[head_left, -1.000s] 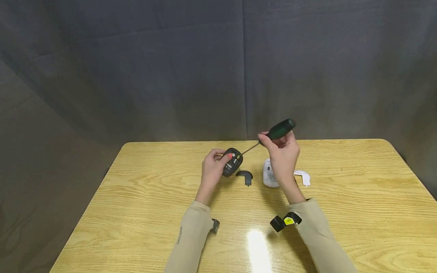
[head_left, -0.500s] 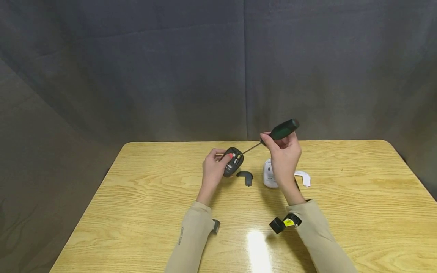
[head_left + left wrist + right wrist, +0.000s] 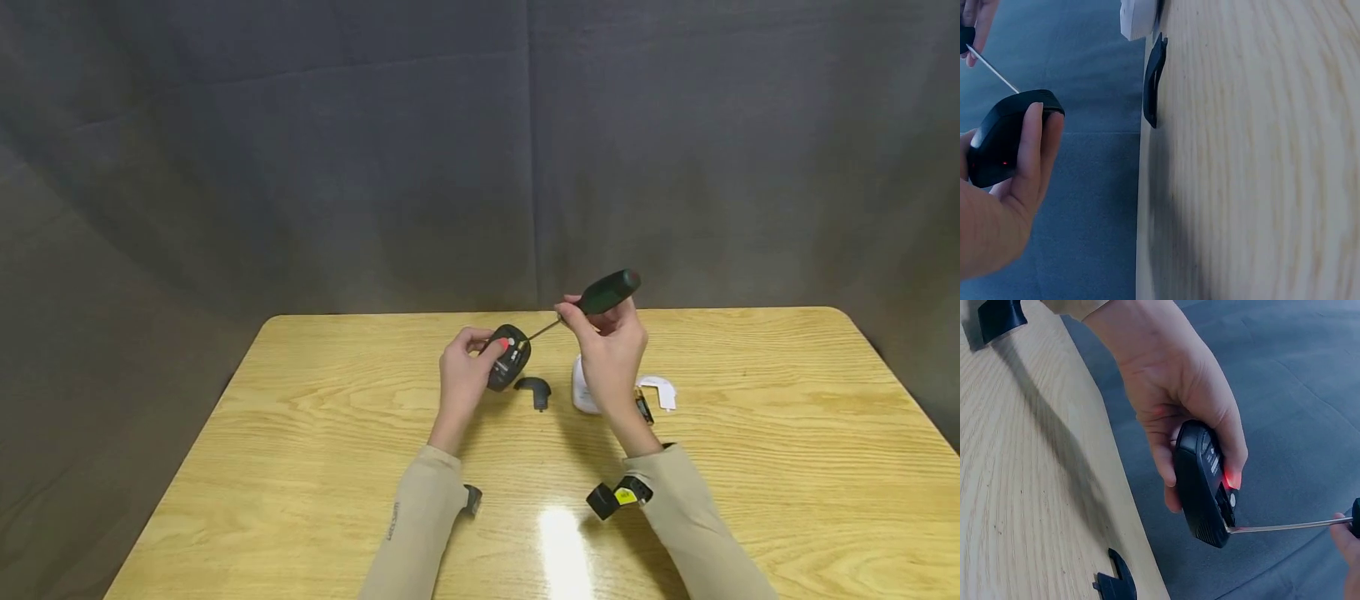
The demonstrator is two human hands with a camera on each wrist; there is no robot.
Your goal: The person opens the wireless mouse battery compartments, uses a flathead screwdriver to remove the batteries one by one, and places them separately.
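My left hand [image 3: 467, 367] grips a black computer mouse [image 3: 517, 367] above the table, its underside turned up and the compartment there uncovered. The thumb lies over that underside. In my right hand [image 3: 613, 350] is a screwdriver [image 3: 609, 292] with a dark green handle, the fingers pinching it where handle meets shaft. Its thin shaft [image 3: 1291, 526] slants down to the mouse, and the tip is right at the end of the open compartment. A red light glows on the mouse in the wrist views. A black curved cover [image 3: 536, 388] lies on the table close by.
A white mouse [image 3: 582, 392] lies partly hidden behind my right hand. Right of it are a white curved cover [image 3: 662, 389] and a small dark battery [image 3: 644, 407]. The wooden table [image 3: 315, 433] ends at a dark grey cloth [image 3: 375, 167].
My right hand and the screwdriver have shifted slightly left and down, with the tip staying at the mouse. More of the battery shows beside the right wrist. The left hand keeps its grip.
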